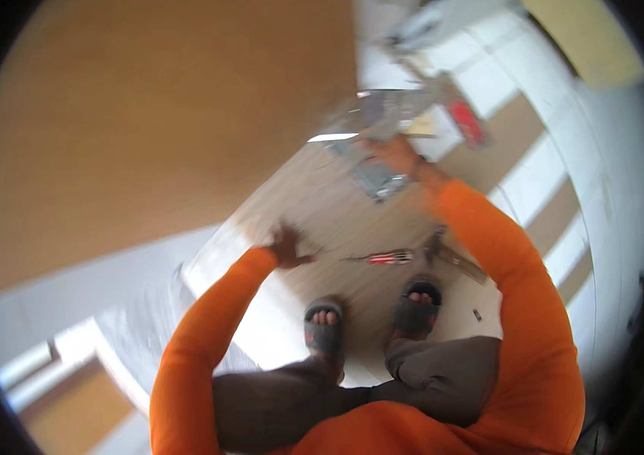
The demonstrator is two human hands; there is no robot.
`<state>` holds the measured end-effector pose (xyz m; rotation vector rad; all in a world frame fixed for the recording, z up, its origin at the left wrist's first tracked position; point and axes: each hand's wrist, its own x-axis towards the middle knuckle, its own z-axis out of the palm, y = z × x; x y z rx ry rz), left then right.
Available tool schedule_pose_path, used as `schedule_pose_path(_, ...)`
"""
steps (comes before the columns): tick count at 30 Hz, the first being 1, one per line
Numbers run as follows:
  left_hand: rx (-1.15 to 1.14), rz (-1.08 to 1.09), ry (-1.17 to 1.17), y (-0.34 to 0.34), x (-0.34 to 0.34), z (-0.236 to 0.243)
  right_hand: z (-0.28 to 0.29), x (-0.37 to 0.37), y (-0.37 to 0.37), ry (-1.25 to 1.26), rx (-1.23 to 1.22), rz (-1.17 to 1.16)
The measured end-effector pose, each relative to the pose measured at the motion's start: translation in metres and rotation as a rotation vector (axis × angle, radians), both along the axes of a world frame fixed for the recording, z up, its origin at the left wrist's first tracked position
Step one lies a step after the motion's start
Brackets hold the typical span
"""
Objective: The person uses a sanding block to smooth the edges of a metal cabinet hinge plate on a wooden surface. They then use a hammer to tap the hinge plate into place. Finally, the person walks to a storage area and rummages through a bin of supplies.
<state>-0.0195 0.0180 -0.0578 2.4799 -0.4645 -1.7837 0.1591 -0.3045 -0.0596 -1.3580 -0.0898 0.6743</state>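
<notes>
My left hand [288, 246] is held low over the wood-toned board [322, 193], fingers apart and nothing in it. My right hand [394, 154] reaches out above a grey plastic bag [377, 180] with shiny contents I cannot make out. Its fingers look stretched out, though motion blurs them, and I see nothing held. To the right of my left hand lies a screwdriver [390, 258] with a red and white handle. A hammer [447, 254] lies close to my right foot. Beyond the hands, a large brown panel [170, 121] fills the upper left.
My sandalled feet [325, 322] stand on the near part of the board. A red object [466, 123] and a white sheet [439, 135] lie past my right hand. Brown and white striped flooring [557, 216] runs along the right. A small dark piece [477, 314] lies near my right knee.
</notes>
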Motion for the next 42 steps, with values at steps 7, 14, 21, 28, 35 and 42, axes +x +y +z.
schedule_pose_path(7,0.121,0.129,-0.025,-0.013,0.0,0.024,0.005,-0.018,0.026,-0.714,-0.649,0.078)
schedule_pose_path(14,0.129,0.187,-0.056,-0.015,-0.01,0.017,-0.035,-0.018,0.034,-0.67,-0.666,0.067)
schedule_pose_path(21,0.136,0.113,-0.05,-0.019,-0.005,0.017,-0.038,0.004,0.024,-0.072,-0.275,0.046)
schedule_pose_path(28,0.152,0.139,-0.024,-0.017,-0.006,0.026,0.043,-0.006,0.018,0.081,-0.134,-0.043)
schedule_pose_path(35,0.166,0.182,-0.06,-0.018,-0.009,0.013,-0.001,0.007,0.008,-0.386,-0.444,0.059)
schedule_pose_path(42,0.131,0.17,-0.06,-0.016,-0.009,0.015,-0.027,-0.003,0.031,-0.526,-0.607,0.101)
